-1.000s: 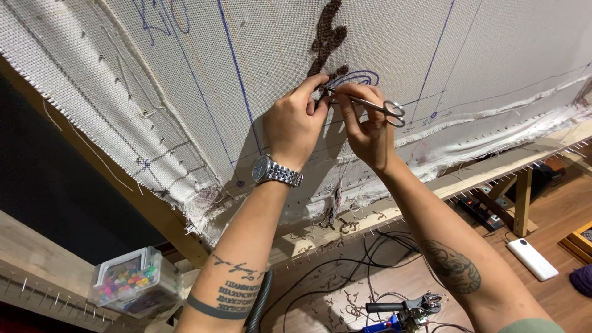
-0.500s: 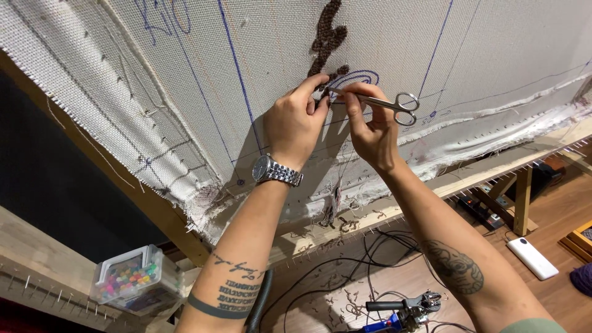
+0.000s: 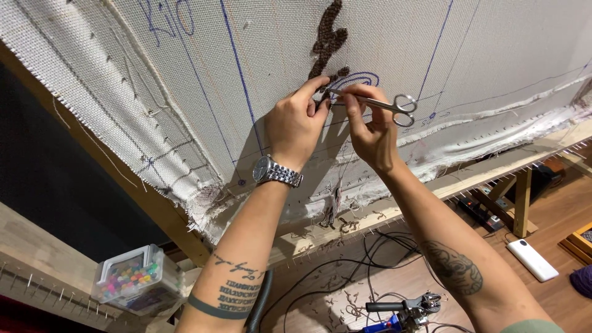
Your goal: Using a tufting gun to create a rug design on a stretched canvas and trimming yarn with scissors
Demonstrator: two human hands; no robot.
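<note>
Comparing with a second ago, the right hand [image 3: 370, 132] has levelled the small scissors [image 3: 379, 105], fingertips pinching the blades near the brown tufted yarn [image 3: 327, 43] on the stretched backing cloth [image 3: 259, 80], while the left hand [image 3: 296, 126] pinches strands there, indicating trimming is underway.

Just above the fingertips [image 3: 320, 81] of the left hand [image 3: 295, 126], a patch of dark brown tufted yarn [image 3: 327, 38] stands on the off-white woven backing cloth [image 3: 185, 80], which is ruled with blue pen lines. The right hand [image 3: 370, 132] pinches shiny silver metal scissors [image 3: 385, 105], and below the fingers the left wrist wears a silver steel watch [image 3: 275, 171] with a grey dial. Far below them sits a clear plastic box of many-coloured markers [image 3: 137, 277].
</note>
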